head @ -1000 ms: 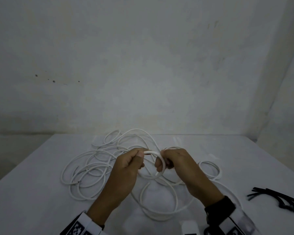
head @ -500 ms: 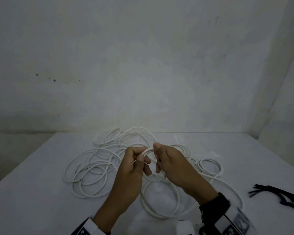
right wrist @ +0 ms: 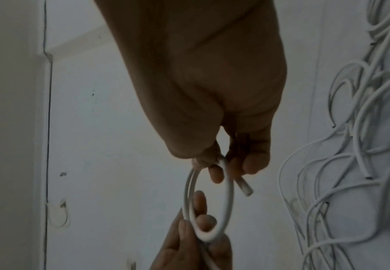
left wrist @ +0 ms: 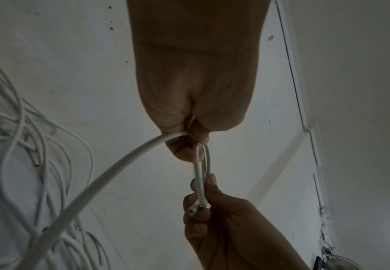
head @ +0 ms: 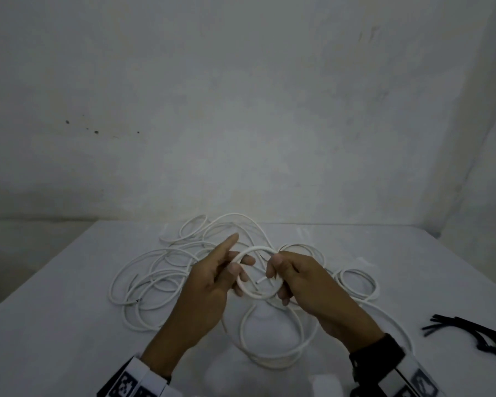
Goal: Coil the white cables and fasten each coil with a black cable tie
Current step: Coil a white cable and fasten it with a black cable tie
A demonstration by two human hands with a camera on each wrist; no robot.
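Observation:
A small loop of white cable (head: 258, 249) stands upright between my two hands above the table. My left hand (head: 239, 267) pinches the loop's left side with thumb and fingers, its index finger pointing straight out. My right hand (head: 275, 282) grips the right side, and the cut cable end (head: 260, 280) pokes into the ring. In the right wrist view the loop (right wrist: 228, 201) shows two turns, with the end (right wrist: 245, 190) sticking out below my right hand (right wrist: 224, 168). In the left wrist view the cable (left wrist: 120, 164) runs from my left hand (left wrist: 189, 144) down towards the table.
Loose white cables (head: 155, 282) sprawl over the white table (head: 69, 325) to the left and behind my hands. More slack (head: 272, 359) lies in front, and a small ring (head: 355, 285) lies to the right. Black cable ties (head: 470, 330) sit near the right edge. A wall stands close behind.
The loop between my hands has grown and turned to face me. My hands have drawn slightly apart, and my left index finger has straightened out.

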